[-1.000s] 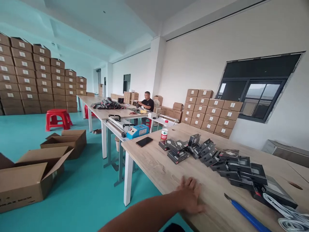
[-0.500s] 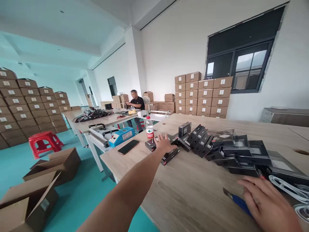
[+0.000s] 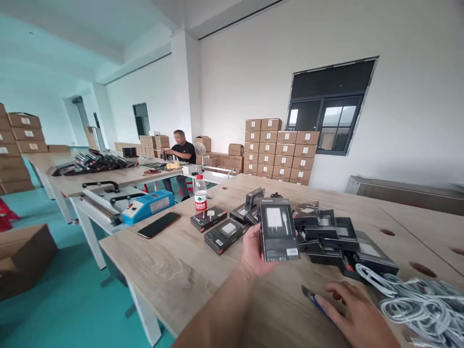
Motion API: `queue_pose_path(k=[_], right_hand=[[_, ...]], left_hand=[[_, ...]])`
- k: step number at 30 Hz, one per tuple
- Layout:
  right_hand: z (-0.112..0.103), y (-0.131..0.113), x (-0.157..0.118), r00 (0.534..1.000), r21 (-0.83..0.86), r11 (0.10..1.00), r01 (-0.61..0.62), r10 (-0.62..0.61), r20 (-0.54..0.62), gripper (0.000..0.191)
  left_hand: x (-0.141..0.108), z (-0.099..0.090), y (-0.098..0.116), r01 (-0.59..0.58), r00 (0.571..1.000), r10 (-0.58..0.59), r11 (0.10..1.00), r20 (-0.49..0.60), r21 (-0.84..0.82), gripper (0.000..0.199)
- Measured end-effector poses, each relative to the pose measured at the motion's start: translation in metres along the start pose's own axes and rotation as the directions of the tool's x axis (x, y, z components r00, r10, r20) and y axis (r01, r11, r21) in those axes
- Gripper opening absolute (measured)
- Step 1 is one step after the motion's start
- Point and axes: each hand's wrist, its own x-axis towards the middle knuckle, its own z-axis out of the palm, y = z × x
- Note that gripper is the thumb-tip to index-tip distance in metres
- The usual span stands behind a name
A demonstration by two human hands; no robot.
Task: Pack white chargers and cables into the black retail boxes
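The left hand [image 3: 252, 251] in the head view grasps a black box [image 3: 279, 232], thumb along its side and the other fingers hidden behind. The box stands nearly upright over the counter [image 3: 170, 263], its front turned to the camera, with a white block and a white cable showing on it. The right hand [image 3: 357, 311] is low over the near part of the counter, fingers half curled, its thumb over the handle of a blue knife [image 3: 309, 292]; I cannot tell whether it grips it. The knife's blade points away toward the left.

Just right of that hand, a heap of white cables [image 3: 420, 302] lies on the counter. Behind the held box, a pile of black boxes [image 3: 329, 232] spreads across the middle, some tilted over one another. Two flat boxes [image 3: 224, 235] lie apart from the pile, toward the counter's left edge, with a bottle [image 3: 200, 194] with a red cap upright just behind them. A phone [image 3: 159, 225] lies along that same edge, near the left corner.

Beyond the left edge is a blue machine [image 3: 148, 207]. Farther back, a person [image 3: 184, 152] in a black top sits at another table, and cartons [image 3: 277, 151] are stacked beyond the counter's far edge.
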Motion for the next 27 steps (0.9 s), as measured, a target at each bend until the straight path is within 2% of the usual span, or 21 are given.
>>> queue_pose_path(k=[1, 3, 6, 9, 11, 14, 16, 19, 22, 25, 27], right_hand=[[-0.002, 0.002, -0.002, 0.999, 0.004, 1.000, 0.003, -0.003, 0.047, 0.037], [-0.005, 0.008, -0.007, 0.986, 0.014, 1.000, -0.002, -0.001, 0.165, 0.030], [-0.010, 0.013, -0.012, 0.956, 0.039, 0.999, -0.036, 0.023, 0.292, 0.019], [-0.013, 0.010, -0.011, 0.953, 0.101, 0.992, -0.079, 0.045, 0.298, 0.015], [-0.016, 0.001, -0.008, 0.966, 0.177, 0.978, -0.111, 0.065, 0.251, 0.022], [-0.018, -0.018, -0.003, 0.990, 0.290, 0.947, -0.136, 0.117, 0.081, 0.029], [-0.018, -0.029, -0.002, 0.992, 0.320, 0.942, -0.106, 0.123, -0.031, 0.029], [-0.013, -0.038, -0.004, 0.993, 0.320, 0.947, -0.041, 0.075, -0.095, 0.028], [-0.005, -0.033, -0.011, 0.989, 0.315, 0.949, -0.030, 0.074, -0.129, 0.031], [0.001, -0.016, -0.017, 0.976, 0.291, 0.956, -0.034, 0.094, -0.197, 0.036], [0.005, -0.003, -0.011, 0.966, 0.263, 0.964, -0.027, 0.093, -0.242, 0.038]], left_hand=[[-0.002, -0.001, -0.010, 0.038, 0.996, -0.022, 0.983, 0.090, -0.181, 0.078], [-0.006, -0.007, -0.020, 0.117, 0.986, -0.069, 0.936, 0.153, -0.332, 0.077], [-0.007, -0.017, -0.021, 0.170, 0.983, -0.134, 0.923, 0.125, -0.346, 0.079], [-0.004, -0.022, -0.018, 0.127, 0.991, -0.106, 0.939, 0.082, -0.319, 0.075], [-0.003, -0.024, -0.018, 0.099, 0.995, -0.085, 0.950, 0.059, -0.296, 0.073], [-0.002, -0.026, -0.021, 0.094, 0.995, -0.085, 0.958, 0.048, -0.273, 0.066], [-0.003, -0.027, -0.024, 0.111, 0.993, -0.098, 0.957, 0.059, -0.267, 0.064], [-0.003, -0.026, -0.027, 0.156, 0.987, -0.140, 0.956, 0.082, -0.248, 0.066], [-0.005, -0.024, -0.031, 0.212, 0.977, -0.201, 0.955, 0.076, -0.206, 0.068], [-0.008, -0.025, -0.035, 0.247, 0.969, -0.238, 0.956, 0.070, -0.159, 0.072], [-0.008, -0.029, -0.039, 0.244, 0.969, -0.237, 0.961, 0.066, -0.130, 0.073]])
